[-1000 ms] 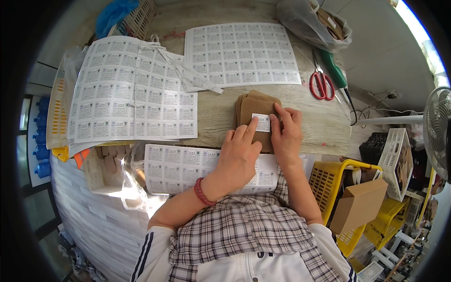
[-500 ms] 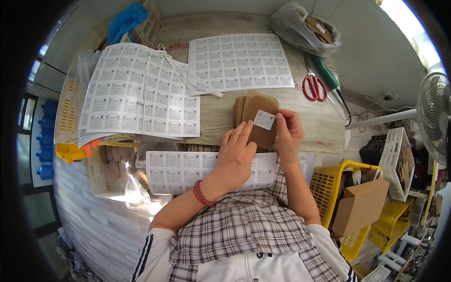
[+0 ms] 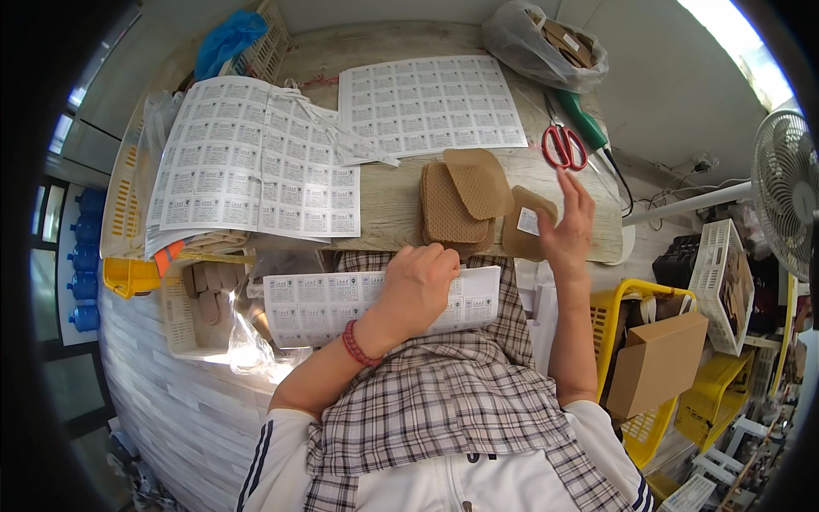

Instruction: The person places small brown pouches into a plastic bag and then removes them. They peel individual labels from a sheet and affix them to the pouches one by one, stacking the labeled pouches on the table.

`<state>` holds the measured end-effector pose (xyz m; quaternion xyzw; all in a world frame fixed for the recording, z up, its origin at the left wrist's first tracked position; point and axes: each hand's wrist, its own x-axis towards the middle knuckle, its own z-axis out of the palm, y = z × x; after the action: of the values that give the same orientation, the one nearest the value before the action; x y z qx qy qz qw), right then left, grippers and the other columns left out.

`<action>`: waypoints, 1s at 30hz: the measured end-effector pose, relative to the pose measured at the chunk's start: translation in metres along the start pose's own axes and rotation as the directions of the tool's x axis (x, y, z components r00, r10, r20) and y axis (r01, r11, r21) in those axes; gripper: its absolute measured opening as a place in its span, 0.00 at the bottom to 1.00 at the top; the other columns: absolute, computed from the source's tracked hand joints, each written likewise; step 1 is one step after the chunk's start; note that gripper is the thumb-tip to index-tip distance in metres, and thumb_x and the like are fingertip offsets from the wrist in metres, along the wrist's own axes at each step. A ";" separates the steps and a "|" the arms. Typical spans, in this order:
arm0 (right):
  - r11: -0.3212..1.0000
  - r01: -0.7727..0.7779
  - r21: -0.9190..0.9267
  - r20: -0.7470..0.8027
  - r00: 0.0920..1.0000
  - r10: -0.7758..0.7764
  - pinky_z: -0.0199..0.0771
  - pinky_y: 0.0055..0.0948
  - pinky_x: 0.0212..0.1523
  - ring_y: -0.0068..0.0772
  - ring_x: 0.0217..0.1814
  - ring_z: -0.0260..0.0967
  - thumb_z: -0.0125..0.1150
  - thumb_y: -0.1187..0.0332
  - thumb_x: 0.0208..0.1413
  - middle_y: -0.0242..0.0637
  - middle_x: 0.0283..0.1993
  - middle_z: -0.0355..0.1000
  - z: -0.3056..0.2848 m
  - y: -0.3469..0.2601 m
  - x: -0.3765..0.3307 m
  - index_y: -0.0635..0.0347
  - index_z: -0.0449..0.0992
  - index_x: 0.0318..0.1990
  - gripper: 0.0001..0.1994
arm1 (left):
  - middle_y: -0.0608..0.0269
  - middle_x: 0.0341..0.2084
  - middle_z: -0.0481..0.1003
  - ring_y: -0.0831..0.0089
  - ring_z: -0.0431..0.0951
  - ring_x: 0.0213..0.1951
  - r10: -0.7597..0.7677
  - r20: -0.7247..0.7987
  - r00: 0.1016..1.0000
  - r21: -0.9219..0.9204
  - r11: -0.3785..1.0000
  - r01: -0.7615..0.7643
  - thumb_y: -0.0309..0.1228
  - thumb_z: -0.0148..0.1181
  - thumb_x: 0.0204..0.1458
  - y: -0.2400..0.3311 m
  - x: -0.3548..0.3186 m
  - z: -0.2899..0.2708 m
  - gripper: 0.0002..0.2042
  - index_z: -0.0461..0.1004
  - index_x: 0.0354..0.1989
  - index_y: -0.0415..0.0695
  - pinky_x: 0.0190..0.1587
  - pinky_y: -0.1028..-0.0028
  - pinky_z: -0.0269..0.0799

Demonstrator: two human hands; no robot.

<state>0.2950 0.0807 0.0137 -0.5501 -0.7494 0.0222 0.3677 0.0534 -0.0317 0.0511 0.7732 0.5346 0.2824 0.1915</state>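
Note:
A strip of white label sheet (image 3: 320,309) lies across my lap. My left hand (image 3: 418,288) rests over its upper edge with the fingers curled in; whether a label is between them is hidden. At the table's front edge stands a stack of brown textured pads (image 3: 448,205) with rounded corners, the top one turned askew. To its right lies a single brown pad (image 3: 520,239) bearing a small white label (image 3: 528,221). My right hand (image 3: 573,224) is beside this pad, fingers stretched and thumb apart, the thumb by the pad's right edge.
Label sheets (image 3: 431,102) cover the table's back, with a thicker pile (image 3: 256,162) at left. Red-handled scissors (image 3: 564,147) and a green-handled corded tool (image 3: 585,124) lie at right. A plastic bag (image 3: 546,47) stands behind them. A yellow crate (image 3: 604,320) and fan (image 3: 789,196) are at right.
The labelled pad has left the stack and now lies to its right. My right hand has moved right and opened; my left hand has drawn back from the pad onto the label sheet.

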 end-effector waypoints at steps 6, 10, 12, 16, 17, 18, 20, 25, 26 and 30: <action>0.952 0.300 0.054 -0.028 0.954 -0.299 0.66 0.42 0.61 0.40 0.52 0.70 0.64 0.79 0.43 0.34 0.47 0.75 0.037 -0.018 -0.004 0.55 0.80 0.47 0.19 | 0.58 0.25 0.74 0.57 0.75 0.30 -0.033 0.002 0.999 -0.064 0.997 0.033 0.25 0.58 0.55 0.007 -0.009 -0.003 0.02 0.74 0.31 0.41 0.35 0.62 0.68; 0.912 0.406 0.053 -0.160 0.905 -0.394 0.67 0.42 0.61 0.36 0.48 0.72 0.64 0.78 0.43 0.30 0.38 0.76 0.023 -0.065 -0.001 0.55 0.82 0.40 0.14 | 0.58 0.26 0.74 0.57 0.76 0.29 -0.046 -0.025 0.999 -0.087 0.995 0.044 0.25 0.59 0.54 0.012 -0.014 -0.008 0.02 0.74 0.30 0.41 0.32 0.63 0.70; 0.890 0.454 0.055 -0.118 0.888 -0.445 0.67 0.43 0.61 0.35 0.47 0.72 0.64 0.79 0.43 0.29 0.38 0.76 0.021 -0.072 -0.007 0.55 0.82 0.39 0.14 | 0.58 0.26 0.73 0.58 0.76 0.28 -0.053 -0.017 0.998 -0.096 0.994 0.051 0.25 0.60 0.53 0.014 -0.016 -0.008 0.02 0.74 0.30 0.41 0.32 0.63 0.71; 0.885 0.426 0.187 0.066 0.894 -0.444 0.66 0.44 0.61 0.36 0.48 0.73 0.63 0.80 0.43 0.32 0.42 0.77 0.019 -0.063 -0.017 0.54 0.82 0.43 0.16 | 0.58 0.27 0.71 0.58 0.76 0.28 -0.065 0.017 0.998 -0.130 0.989 0.067 0.25 0.60 0.52 0.012 -0.020 -0.009 0.02 0.74 0.31 0.41 0.31 0.63 0.71; 0.887 0.403 0.226 0.099 0.896 -0.432 0.67 0.43 0.60 0.37 0.48 0.73 0.63 0.80 0.44 0.33 0.43 0.77 0.015 -0.059 -0.016 0.55 0.81 0.43 0.16 | 0.58 0.27 0.71 0.58 0.76 0.28 -0.069 0.022 0.997 -0.147 0.987 0.071 0.25 0.60 0.52 0.012 -0.020 -0.008 0.02 0.74 0.31 0.41 0.31 0.63 0.72; 0.887 0.377 0.265 0.133 0.897 -0.421 0.68 0.41 0.59 0.37 0.48 0.73 0.63 0.81 0.45 0.34 0.44 0.77 0.012 -0.058 -0.016 0.56 0.81 0.44 0.16 | 0.58 0.27 0.71 0.58 0.76 0.28 -0.068 0.015 0.998 -0.150 0.986 0.070 0.25 0.60 0.52 0.011 -0.020 -0.008 0.02 0.74 0.31 0.41 0.31 0.63 0.72; 0.899 0.151 0.412 0.094 0.974 -0.206 0.71 0.37 0.53 0.39 0.47 0.73 0.62 0.82 0.46 0.36 0.44 0.77 0.004 -0.058 -0.024 0.57 0.80 0.45 0.17 | 0.58 0.26 0.71 0.58 0.77 0.28 -0.068 0.002 0.998 -0.158 0.985 0.068 0.25 0.60 0.52 0.012 -0.019 -0.009 0.02 0.74 0.30 0.41 0.30 0.63 0.71; 0.825 -0.038 0.564 0.259 0.957 -0.133 0.74 0.32 0.41 0.38 0.43 0.73 0.69 0.78 0.48 0.37 0.40 0.77 -0.028 -0.094 -0.048 0.60 0.80 0.44 0.14 | 0.58 0.26 0.73 0.59 0.77 0.27 -0.066 -0.076 0.995 -0.193 0.980 0.051 0.24 0.63 0.51 0.013 -0.015 -0.007 0.03 0.77 0.32 0.40 0.29 0.66 0.71; 0.803 -0.106 0.586 0.300 0.949 -0.094 0.74 0.31 0.39 0.38 0.41 0.74 0.69 0.78 0.47 0.37 0.38 0.76 -0.024 -0.096 -0.057 0.60 0.81 0.43 0.13 | 0.58 0.26 0.74 0.61 0.77 0.26 -0.072 -0.096 0.993 -0.205 0.977 0.051 0.24 0.64 0.51 0.012 -0.014 -0.006 0.03 0.78 0.33 0.40 0.28 0.68 0.71; 0.776 -0.202 0.597 0.359 0.933 -0.033 0.73 0.30 0.34 0.35 0.35 0.73 0.69 0.79 0.47 0.36 0.33 0.75 -0.015 -0.087 -0.068 0.59 0.82 0.37 0.09 | 0.58 0.27 0.76 0.63 0.77 0.28 -0.061 -0.136 0.989 -0.102 0.994 0.047 0.24 0.64 0.50 0.005 -0.013 -0.012 0.06 0.80 0.36 0.40 0.31 0.68 0.71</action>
<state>0.2417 -0.0164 0.0265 -0.4175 -0.7264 0.3834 0.3887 0.0459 -0.0453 0.0603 0.7265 0.5528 0.3562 0.1995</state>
